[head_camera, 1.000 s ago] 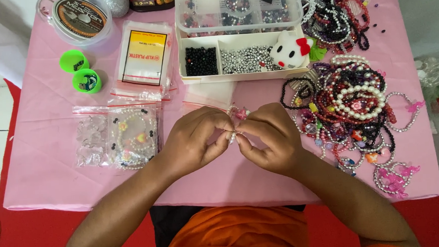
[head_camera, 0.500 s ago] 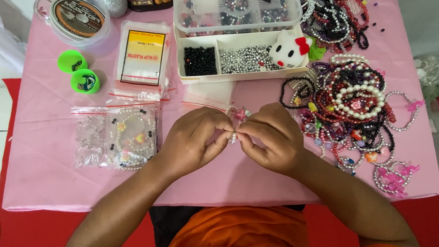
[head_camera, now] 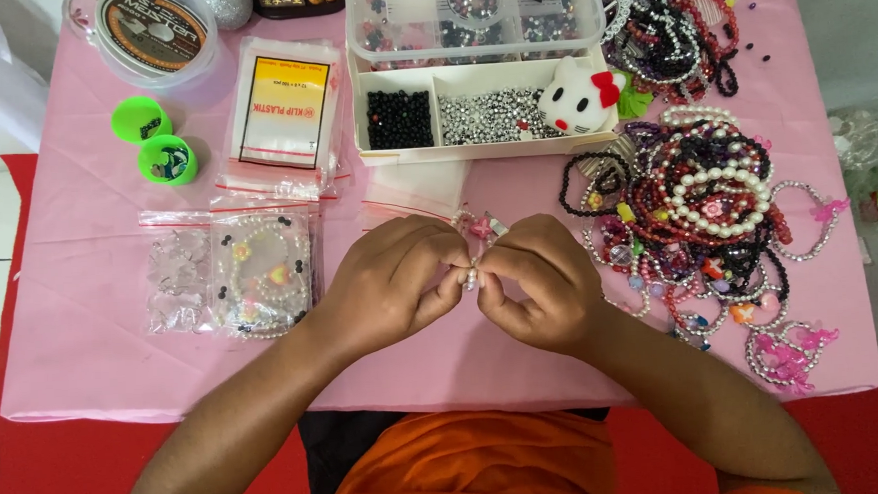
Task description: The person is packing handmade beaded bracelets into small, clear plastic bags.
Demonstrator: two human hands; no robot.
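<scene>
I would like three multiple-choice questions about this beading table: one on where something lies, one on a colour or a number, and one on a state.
1. Where is the pile of finished bracelets?
A. at the person's right, on the pink tablecloth
B. inside the bead box
C. on the floor

2. What colour are the two small round cups?
A. red
B. bright green
C. white

3. How do the two hands stand?
A. far apart, flat on the cloth
B. one lifted out of view
C. close together, fingertips pinching a small beaded piece

Answers:
1. A, the pile lies on the cloth beside the right hand, outside the bead box.
2. B, both cups are bright green, near the round spool.
3. C, the left hand and the right hand meet over the beaded piece.
</scene>
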